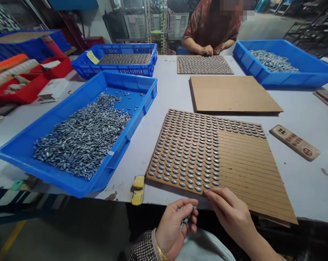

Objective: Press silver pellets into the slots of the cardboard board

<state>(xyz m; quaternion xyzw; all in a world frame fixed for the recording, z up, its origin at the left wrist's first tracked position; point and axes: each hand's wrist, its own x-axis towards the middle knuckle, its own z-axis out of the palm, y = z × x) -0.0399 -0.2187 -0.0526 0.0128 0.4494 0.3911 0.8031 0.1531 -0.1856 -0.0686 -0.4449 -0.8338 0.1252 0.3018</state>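
My left hand (177,221), in front of the table edge, is curled around several small grey metal pieces (186,219). My right hand (230,208) reaches the near edge of a grooved cardboard board (248,166), its thumb and fingertips pinched together. Whatever lies between those fingertips is hidden. Rows of pointed oval metal pieces (185,145) cover the board's left part and a strip along its far edge. Bare grooves show on the near right part. To the left, a blue tray (142,108) contains a heap of the same kind of loose pieces (84,137).
A yellow block (138,190) sits at the table edge. Beyond the board lies plain cardboard (231,94); a printed bar (294,142) is to its right. Across the table, a co-worker (212,29) handles another filled board (204,65), near a second blue tray (297,78).
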